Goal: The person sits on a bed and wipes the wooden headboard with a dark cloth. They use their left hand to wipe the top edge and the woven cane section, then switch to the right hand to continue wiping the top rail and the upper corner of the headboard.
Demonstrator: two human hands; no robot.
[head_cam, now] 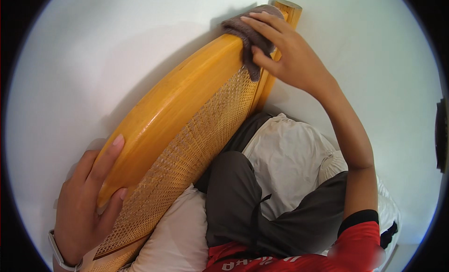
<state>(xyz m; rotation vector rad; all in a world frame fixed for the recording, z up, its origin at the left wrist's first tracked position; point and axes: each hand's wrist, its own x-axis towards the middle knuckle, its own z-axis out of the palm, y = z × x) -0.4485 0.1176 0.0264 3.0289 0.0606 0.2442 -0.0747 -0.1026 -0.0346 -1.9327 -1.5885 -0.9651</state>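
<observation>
A wooden headboard with a curved, glossy top rail and a woven cane panel runs diagonally before me. My right hand presses a grey-brown plush cloth over the far end of the rail, close to the round-topped corner post. One end of the cloth hangs down over the cane. At the near end of the rail, my left hand grips the wood, its thumb on the inner side and its fingers over the top. A light band circles the left wrist.
White walls meet in a corner behind the headboard. My bent legs in dark grey trousers are below it. A white cloth drawstring bag lies beyond them, and a white pillow rests against the cane. A dark object shows at the right rim.
</observation>
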